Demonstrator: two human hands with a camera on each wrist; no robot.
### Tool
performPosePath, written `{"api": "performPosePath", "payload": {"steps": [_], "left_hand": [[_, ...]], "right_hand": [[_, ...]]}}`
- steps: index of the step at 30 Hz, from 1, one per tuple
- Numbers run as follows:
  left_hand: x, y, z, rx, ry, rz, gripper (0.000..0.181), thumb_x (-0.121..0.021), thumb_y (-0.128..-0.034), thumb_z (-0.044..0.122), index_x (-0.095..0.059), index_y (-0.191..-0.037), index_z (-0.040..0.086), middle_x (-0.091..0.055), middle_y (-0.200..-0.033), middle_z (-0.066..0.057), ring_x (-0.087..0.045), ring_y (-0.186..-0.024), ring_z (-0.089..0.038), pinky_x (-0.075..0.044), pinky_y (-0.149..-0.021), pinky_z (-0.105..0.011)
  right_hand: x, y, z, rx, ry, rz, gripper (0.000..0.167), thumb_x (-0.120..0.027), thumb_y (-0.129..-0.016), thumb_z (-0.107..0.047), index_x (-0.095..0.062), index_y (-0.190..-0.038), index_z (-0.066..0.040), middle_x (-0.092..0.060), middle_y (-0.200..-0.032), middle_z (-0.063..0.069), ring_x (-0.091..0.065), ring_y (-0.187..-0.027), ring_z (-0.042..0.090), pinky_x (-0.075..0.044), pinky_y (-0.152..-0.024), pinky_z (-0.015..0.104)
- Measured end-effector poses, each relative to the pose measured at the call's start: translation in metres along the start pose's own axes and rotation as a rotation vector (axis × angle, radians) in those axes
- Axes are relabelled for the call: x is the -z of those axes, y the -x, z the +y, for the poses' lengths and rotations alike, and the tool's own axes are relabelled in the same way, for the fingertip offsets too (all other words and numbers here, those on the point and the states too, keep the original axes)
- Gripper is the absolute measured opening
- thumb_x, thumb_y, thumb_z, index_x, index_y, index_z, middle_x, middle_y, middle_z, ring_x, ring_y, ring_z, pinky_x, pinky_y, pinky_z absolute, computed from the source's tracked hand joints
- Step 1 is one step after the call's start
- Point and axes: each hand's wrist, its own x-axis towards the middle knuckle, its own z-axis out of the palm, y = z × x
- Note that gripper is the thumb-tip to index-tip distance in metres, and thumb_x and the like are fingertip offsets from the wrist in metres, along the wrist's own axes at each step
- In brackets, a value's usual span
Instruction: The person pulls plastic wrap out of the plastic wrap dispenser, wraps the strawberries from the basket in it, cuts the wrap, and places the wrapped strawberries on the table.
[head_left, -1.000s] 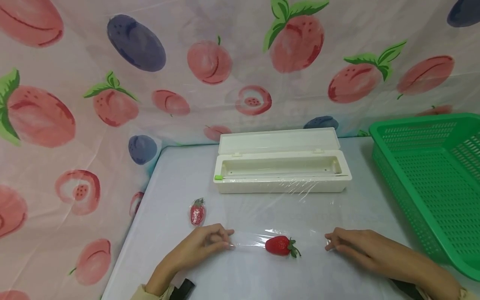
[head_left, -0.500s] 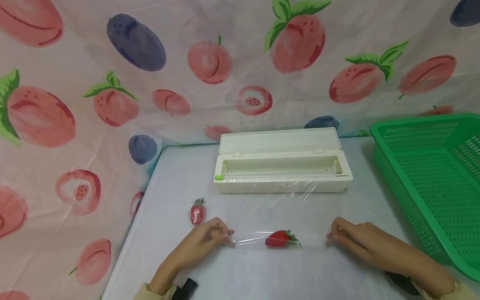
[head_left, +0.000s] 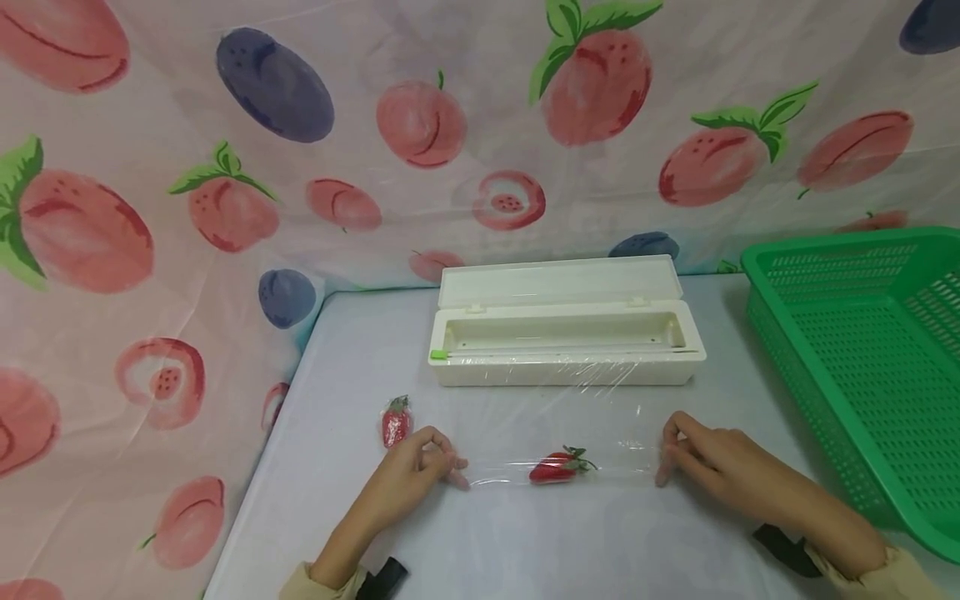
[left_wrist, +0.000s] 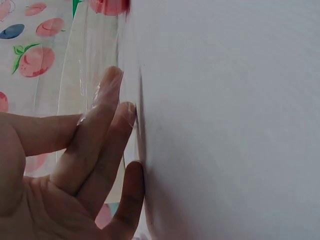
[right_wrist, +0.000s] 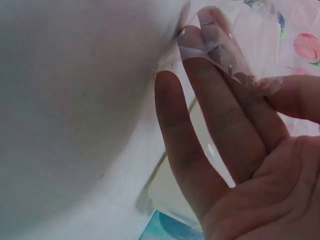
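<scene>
A sheet of clear cling film (head_left: pixel 498 473) stretches from the white dispenser box (head_left: pixel 566 372) toward me. My left hand (head_left: pixel 408 477) pinches its near left corner. At the near right corner my right hand (head_left: pixel 720 462) pinches the film between thumb and fingers; in the right wrist view the crumpled film (right_wrist: pixel 222 50) lies across the fingertips. A red strawberry (head_left: pixel 551 469) with green leaves lies between the hands, with the film's near edge folded over it. Just beyond my left hand lies another strawberry (head_left: pixel 395 423), wrapped in film.
The dispenser box stands at the back of the white table (head_left: pixel 525 550) with its lid raised and a green slider (head_left: pixel 438 355) at its left end. On the right is a green plastic basket (head_left: pixel 783 367). A fruit-printed cloth (head_left: pixel 420 50) hangs behind and at the left.
Both hands have moved the film's near edge away from me and over the strawberry, the right hand farther. The strawberry has rolled slightly toward the box.
</scene>
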Motion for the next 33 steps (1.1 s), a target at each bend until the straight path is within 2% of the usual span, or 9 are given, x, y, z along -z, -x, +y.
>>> {"api": "performPosePath", "payload": {"steps": [3, 6, 9, 12, 13, 16, 24, 33], "left_hand": [[-0.002, -0.002, 0.002, 0.01, -0.002, 0.034, 0.01, -0.059, -0.0993, 0.017, -0.059, -0.098, 0.007, -0.076, -0.078, 0.005, -0.07, -0.101, -0.014, -0.047, -0.087, -0.036], [-0.003, -0.004, 0.002, 0.023, -0.007, 0.063, 0.01, -0.059, -0.0994, 0.017, -0.059, -0.098, 0.007, -0.076, -0.076, 0.004, -0.068, -0.086, -0.011, -0.045, -0.076, -0.027], [-0.004, -0.006, 0.003, 0.035, -0.028, 0.09, 0.01, -0.059, -0.0996, 0.018, -0.059, -0.098, 0.008, -0.074, -0.072, 0.003, -0.055, -0.064, -0.008, -0.039, -0.061, -0.023], [-0.005, -0.008, 0.003, 0.042, -0.057, 0.115, 0.009, -0.059, -0.099, 0.018, -0.059, -0.098, 0.009, -0.071, -0.067, 0.003, -0.04, -0.053, -0.007, -0.033, -0.052, -0.022], [-0.006, -0.008, 0.003, 0.046, -0.068, 0.122, 0.008, -0.06, -0.0987, 0.017, -0.06, -0.098, 0.009, -0.071, -0.065, 0.003, -0.036, -0.052, -0.007, -0.031, -0.051, -0.022], [-0.008, -0.011, 0.003, 0.044, -0.089, 0.141, 0.008, -0.061, -0.0975, 0.016, -0.06, -0.098, 0.008, -0.069, -0.063, 0.004, -0.037, -0.051, -0.007, -0.032, -0.05, -0.022], [-0.01, -0.016, 0.006, 0.042, -0.11, 0.156, 0.008, -0.064, -0.0941, 0.013, -0.062, -0.096, 0.005, -0.068, -0.062, 0.004, -0.047, -0.052, -0.008, -0.034, -0.047, -0.022], [-0.011, -0.014, 0.007, 0.043, -0.088, 0.148, 0.009, -0.066, -0.0925, 0.01, -0.061, -0.094, 0.002, -0.07, -0.064, 0.001, -0.056, -0.057, -0.012, -0.037, -0.051, -0.023]], "right_hand": [[0.0, -0.004, 0.001, -0.029, -0.005, 0.0, 0.005, -0.05, -0.105, -0.016, -0.05, -0.1, -0.017, -0.069, -0.083, -0.026, -0.066, -0.086, -0.001, -0.052, -0.067, 0.027], [0.0, -0.007, 0.002, -0.055, -0.018, 0.003, 0.005, -0.051, -0.104, -0.014, -0.05, -0.1, -0.016, -0.069, -0.08, -0.026, -0.064, -0.081, -0.003, -0.049, -0.064, 0.025], [-0.001, -0.01, 0.001, -0.081, -0.034, -0.003, 0.005, -0.05, -0.104, -0.012, -0.05, -0.099, -0.014, -0.068, -0.078, -0.025, -0.064, -0.079, -0.003, -0.048, -0.063, 0.024], [-0.001, -0.012, 0.0, -0.107, -0.044, -0.006, 0.006, -0.051, -0.104, -0.011, -0.049, -0.099, -0.013, -0.067, -0.075, -0.024, -0.064, -0.076, -0.002, -0.047, -0.062, 0.024], [-0.001, -0.013, 0.0, -0.114, -0.044, -0.005, 0.006, -0.051, -0.103, -0.011, -0.049, -0.098, -0.013, -0.067, -0.074, -0.024, -0.063, -0.075, -0.002, -0.046, -0.062, 0.023], [-0.002, -0.016, -0.002, -0.149, -0.043, -0.006, 0.006, -0.053, -0.102, -0.011, -0.049, -0.098, -0.013, -0.066, -0.071, -0.024, -0.061, -0.072, -0.003, -0.044, -0.062, 0.023], [-0.009, -0.022, -0.007, -0.279, -0.051, -0.027, 0.009, -0.058, -0.099, -0.012, -0.05, -0.096, -0.011, -0.066, -0.066, -0.017, -0.042, -0.057, 0.003, -0.034, -0.054, 0.022], [-0.011, -0.022, -0.012, -0.339, -0.043, -0.035, 0.015, -0.063, -0.092, -0.009, -0.05, -0.089, -0.012, -0.064, -0.064, -0.013, -0.041, -0.054, 0.006, -0.031, -0.049, 0.022]]}}
